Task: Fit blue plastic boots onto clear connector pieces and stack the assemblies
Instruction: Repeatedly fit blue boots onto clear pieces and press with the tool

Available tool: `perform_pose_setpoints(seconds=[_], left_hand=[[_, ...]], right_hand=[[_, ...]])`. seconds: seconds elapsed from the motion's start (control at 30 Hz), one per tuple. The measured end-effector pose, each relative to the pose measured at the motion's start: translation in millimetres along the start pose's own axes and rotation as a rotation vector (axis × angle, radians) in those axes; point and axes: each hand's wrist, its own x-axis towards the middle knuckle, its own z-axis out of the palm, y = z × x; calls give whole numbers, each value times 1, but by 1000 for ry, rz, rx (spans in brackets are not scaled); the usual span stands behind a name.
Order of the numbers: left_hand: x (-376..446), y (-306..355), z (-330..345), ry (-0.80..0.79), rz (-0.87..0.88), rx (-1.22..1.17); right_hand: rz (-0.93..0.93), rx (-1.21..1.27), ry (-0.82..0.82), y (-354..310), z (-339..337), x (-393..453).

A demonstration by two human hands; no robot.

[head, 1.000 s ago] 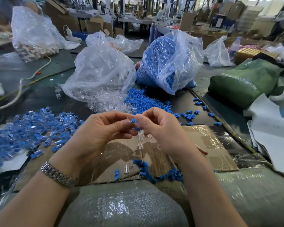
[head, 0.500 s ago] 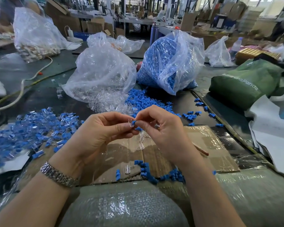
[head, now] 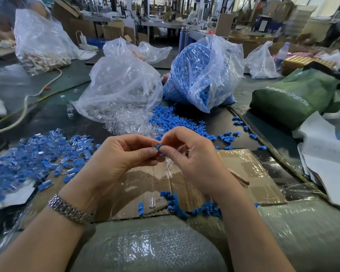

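In the head view, at frame centre, the left hand (head: pixel 122 158) pinches a clear connector (head: pixel 154 149) while the right hand (head: pixel 186 154) pinches a blue boot (head: pixel 159 147) against it, fingertips meeting. The boot lies just right of the connector (its axis seemingly across the frame), so pressing leftward should seat it.

One piece of lettering can be read: pale letters printed along the side of the green bag (head: pixel 294 99), which lies at the right of the desk (head: pixel 47 114). The ending "Panda" is legible; the letters before it are blurred and cannot be made out. No other text, label, brand, number or sign is readable anywhere else in view.
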Motion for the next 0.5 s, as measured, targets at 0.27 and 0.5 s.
perform_pose_setpoints(seconds=[0.27, 0.5], left_hand=[[5, -1, -6, 90, -8, -146], [9, -3, -12, 110, -1, -216]], right_hand=[[766, -641, -113, 33, -26, -6], [741, -674, -136, 30, -21, -3]])
